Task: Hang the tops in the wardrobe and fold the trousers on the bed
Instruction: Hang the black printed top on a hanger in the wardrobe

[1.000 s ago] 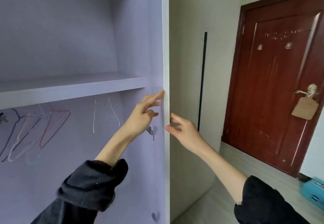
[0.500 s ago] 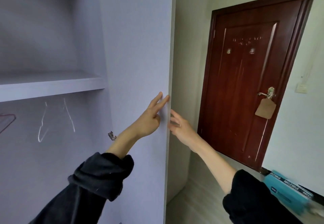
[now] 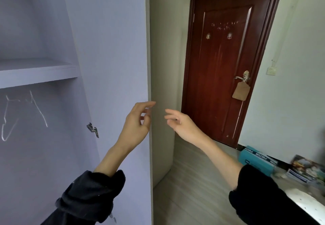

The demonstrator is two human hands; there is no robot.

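The pale lilac wardrobe (image 3: 40,73) stands open on the left, with a shelf across it and a white wire hanger (image 3: 21,115) below the shelf. Its door (image 3: 112,48) is swung out towards me, edge on. My left hand (image 3: 136,124) hovers at the door's free edge on the inner side, fingers apart and loosely curled, holding nothing. My right hand (image 3: 182,125) is just past that edge on the outer side, also open and off the door. No tops, trousers or bed are in view.
A metal hinge (image 3: 92,129) sits on the wardrobe side wall. A dark red room door (image 3: 219,66) with a paper tag on its handle is ahead. A teal box (image 3: 256,159) and a printed packet (image 3: 307,170) lie on a surface at right. Grey wood floor runs between.
The wardrobe door has swung further open and my view has turned right. Both hands, which were pressed on the door edge, have come off it and now hover beside it.
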